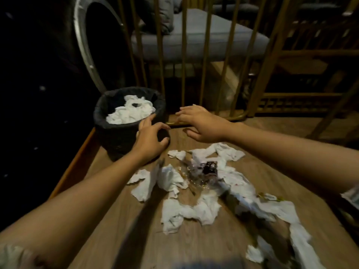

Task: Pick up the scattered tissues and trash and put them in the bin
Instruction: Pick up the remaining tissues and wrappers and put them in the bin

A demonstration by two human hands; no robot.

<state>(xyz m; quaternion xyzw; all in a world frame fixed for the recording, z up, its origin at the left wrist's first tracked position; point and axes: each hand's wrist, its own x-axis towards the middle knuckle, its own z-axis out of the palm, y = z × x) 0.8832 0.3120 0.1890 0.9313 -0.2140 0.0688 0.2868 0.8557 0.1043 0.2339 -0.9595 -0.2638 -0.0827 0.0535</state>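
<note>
A small black bin [116, 136] stands at the table's far left corner, with white tissues [132, 112] piled inside it. My left hand [150, 136] curls beside the bin's right wall, fingers apart and holding nothing. My right hand [202, 123] hovers palm down just right of the bin, fingers spread, empty. Crumpled white tissues [192, 208] lie scattered over the middle and right of the wooden table [124, 230]. Among them sits a clear crinkled wrapper with a dark piece of trash [208, 167].
A wooden railing with vertical bars [183, 55] rises right behind the table's far edge. Beyond it is a grey cushioned seat [204, 37]. A curved metal chair frame [85, 49] stands behind the bin. The floor to the left is dark.
</note>
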